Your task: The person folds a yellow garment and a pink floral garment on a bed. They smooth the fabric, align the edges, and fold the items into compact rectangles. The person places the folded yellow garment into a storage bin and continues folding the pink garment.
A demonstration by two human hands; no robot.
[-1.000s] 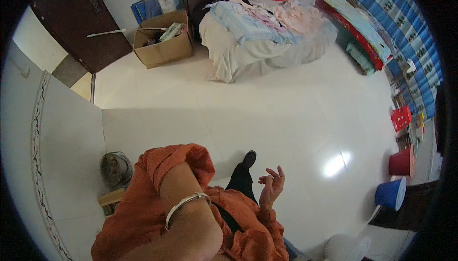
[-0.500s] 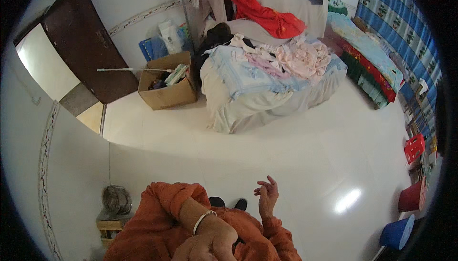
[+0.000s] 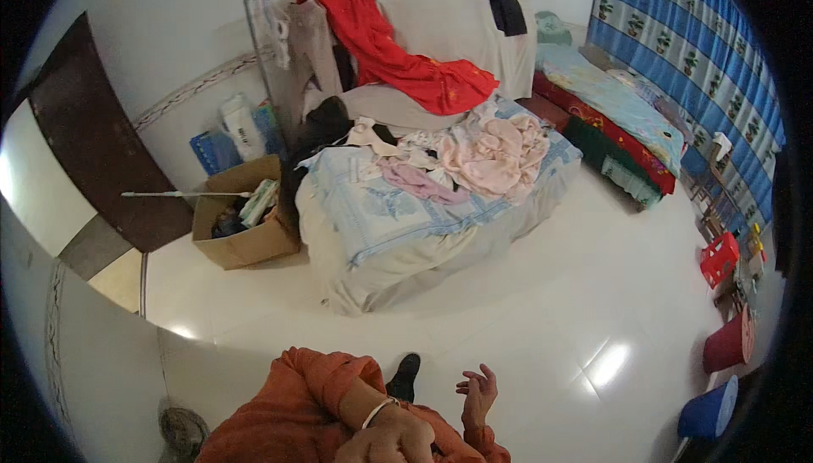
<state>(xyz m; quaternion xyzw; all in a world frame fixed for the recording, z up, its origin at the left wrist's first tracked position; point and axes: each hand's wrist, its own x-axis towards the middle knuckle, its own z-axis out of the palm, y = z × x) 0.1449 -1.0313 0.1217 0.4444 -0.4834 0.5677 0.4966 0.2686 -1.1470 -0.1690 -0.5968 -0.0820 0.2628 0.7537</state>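
My left hand (image 3: 385,442) is drawn in front of my chest at the lower edge, a pale bracelet (image 3: 375,413) on its wrist. The back of this hand shows, but its fingers are cut off or hidden, so whether it holds anything is unclear. Off to the right, my right hand (image 3: 479,395) hangs over the tiled floor with its fingers apart and nothing in it. Both arms wear orange-brown sleeves. Ahead stands a cloth-covered bed or sofa (image 3: 373,209) with a heap of pale pink clothes (image 3: 500,154) on top. Neither hand touches it.
An open cardboard box (image 3: 246,247) with a white stick across it stands left, near a dark door (image 3: 106,141). Red cloth (image 3: 398,60) drapes over the backrest. Another bed (image 3: 610,99) lies by blue curtains. A red stool (image 3: 719,260), red bucket (image 3: 727,343) and blue bucket (image 3: 707,410) line the right.
The view has shifted, and the bed, box and door now appear lower and further left. A dark shoe shows stepped forward. My hands keep nearly the same pose.
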